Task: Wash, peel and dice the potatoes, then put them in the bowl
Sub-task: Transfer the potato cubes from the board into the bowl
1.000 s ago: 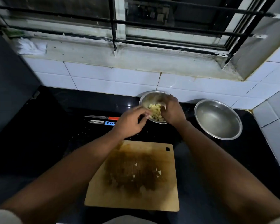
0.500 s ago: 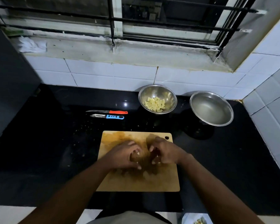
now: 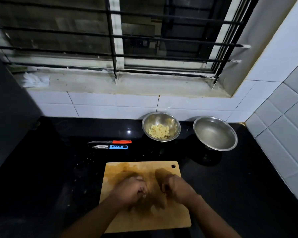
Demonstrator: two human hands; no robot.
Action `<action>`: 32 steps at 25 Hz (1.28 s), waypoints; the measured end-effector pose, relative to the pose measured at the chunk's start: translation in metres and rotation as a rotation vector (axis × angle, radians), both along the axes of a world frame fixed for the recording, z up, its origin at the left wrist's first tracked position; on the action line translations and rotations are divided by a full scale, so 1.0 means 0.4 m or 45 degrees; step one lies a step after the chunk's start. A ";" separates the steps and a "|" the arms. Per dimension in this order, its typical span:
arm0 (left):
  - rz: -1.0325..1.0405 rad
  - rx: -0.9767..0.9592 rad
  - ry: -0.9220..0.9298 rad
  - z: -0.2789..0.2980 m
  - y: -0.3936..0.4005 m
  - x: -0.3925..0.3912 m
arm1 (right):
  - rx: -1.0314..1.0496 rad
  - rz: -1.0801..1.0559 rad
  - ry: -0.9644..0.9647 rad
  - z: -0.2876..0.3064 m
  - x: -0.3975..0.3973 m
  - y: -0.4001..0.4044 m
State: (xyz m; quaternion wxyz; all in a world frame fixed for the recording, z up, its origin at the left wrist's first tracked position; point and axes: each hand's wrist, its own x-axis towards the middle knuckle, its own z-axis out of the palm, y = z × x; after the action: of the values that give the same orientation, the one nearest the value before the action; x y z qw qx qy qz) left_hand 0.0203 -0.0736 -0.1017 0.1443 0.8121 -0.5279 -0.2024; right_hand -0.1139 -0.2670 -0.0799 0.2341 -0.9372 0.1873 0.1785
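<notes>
Black counter, wooden cutting board (image 3: 177,219) under both hands: our left hand (image 3: 132,192) and right hand (image 3: 176,187) have fingers curled narrow, likely pinching stray dice, though we can't tell what they hold. Diced potatoes (image 3: 159,132) sit in the steel bowl (image 3: 162,117), well beyond the fingertips. We judge this the last transfer; next, carry the scraps forward to that bowl.

bare counter (image 3: 213,186) right of board (image 3: 141,169)

Hands (image 3: 155,191) on cutting board (image 3: 141,219) — diced potatoes (image 3: 159,131) bowled.
</notes>
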 end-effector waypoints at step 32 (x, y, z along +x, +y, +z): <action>0.552 0.283 -0.084 0.059 -0.128 -0.139 | -0.161 -0.258 -0.015 -0.047 0.016 0.048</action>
State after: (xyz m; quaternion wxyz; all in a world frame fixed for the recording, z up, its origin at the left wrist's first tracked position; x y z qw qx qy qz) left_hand -0.0352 -0.1247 -0.0781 0.0767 0.9234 -0.3202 -0.1971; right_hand -0.1077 -0.2477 -0.0988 0.1923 -0.9274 0.2906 0.1362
